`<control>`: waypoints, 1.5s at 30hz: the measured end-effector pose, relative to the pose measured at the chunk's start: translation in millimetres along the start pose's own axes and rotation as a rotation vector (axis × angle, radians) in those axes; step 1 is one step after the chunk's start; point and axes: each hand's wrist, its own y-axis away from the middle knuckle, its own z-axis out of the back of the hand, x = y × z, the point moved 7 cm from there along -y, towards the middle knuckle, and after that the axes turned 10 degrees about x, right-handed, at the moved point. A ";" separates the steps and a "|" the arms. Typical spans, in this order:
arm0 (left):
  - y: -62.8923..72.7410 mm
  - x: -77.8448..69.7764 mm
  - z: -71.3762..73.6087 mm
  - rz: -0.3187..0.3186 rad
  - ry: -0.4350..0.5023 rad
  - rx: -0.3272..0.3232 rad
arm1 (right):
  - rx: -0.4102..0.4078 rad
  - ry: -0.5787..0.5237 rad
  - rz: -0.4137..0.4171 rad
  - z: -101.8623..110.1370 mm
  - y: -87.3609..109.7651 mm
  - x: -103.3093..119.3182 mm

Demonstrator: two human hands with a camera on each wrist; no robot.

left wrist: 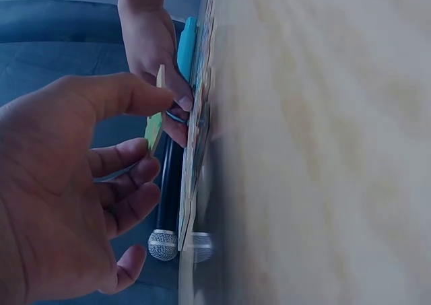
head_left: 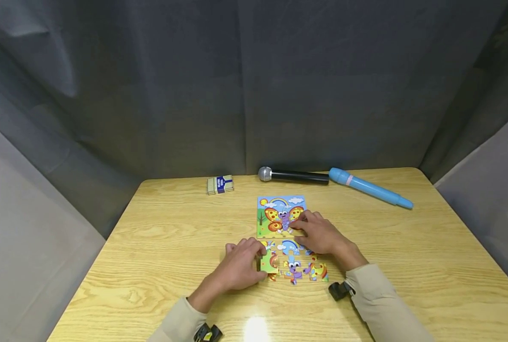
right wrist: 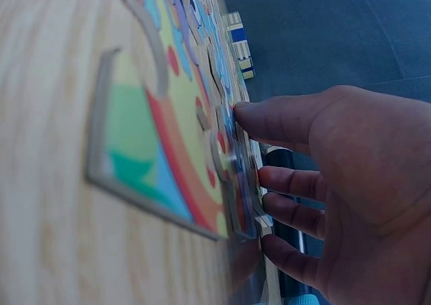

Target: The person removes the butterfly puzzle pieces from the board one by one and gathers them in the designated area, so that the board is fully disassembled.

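Note:
My left hand (head_left: pixel 241 266) pinches a green jigsaw piece (head_left: pixel 268 262) between thumb and fingers. In the left wrist view the piece (left wrist: pixel 154 128) is tilted on edge, raised from the table. My right hand (head_left: pixel 322 235) reaches over the lower right of a butterfly picture board (head_left: pixel 275 203), its thumb at the upper row of pieces. The right wrist view shows the thumb and fingers (right wrist: pixel 293 182) apart, tips right at the pieces and board. Below the board lie a rainbow piece (head_left: pixel 291 247), a purple butterfly-body piece (head_left: pixel 294 272) and a yellow wing piece (head_left: pixel 319 271).
Along the table's back edge lie a small blue-and-cream striped pack (head_left: pixel 220 185), a black microphone (head_left: pixel 298 177) with a silver head, and a long light-blue stick-shaped thing (head_left: pixel 369 188). A dark curtain (head_left: pixel 245 90) hangs behind the wooden table (head_left: pixel 173 228).

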 end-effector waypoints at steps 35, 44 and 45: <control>28.9 -18.9 -19.4 -0.124 -0.190 0.154 | 0.005 0.006 0.009 -1.1 -2.0 -2.0; 32.0 -20.9 -21.0 -0.125 -0.224 0.174 | -0.001 -0.012 0.011 -1.3 -1.6 -2.0; 32.1 -20.9 -20.6 -0.125 -0.217 0.175 | 0.000 -0.016 0.012 -1.4 -1.6 -1.9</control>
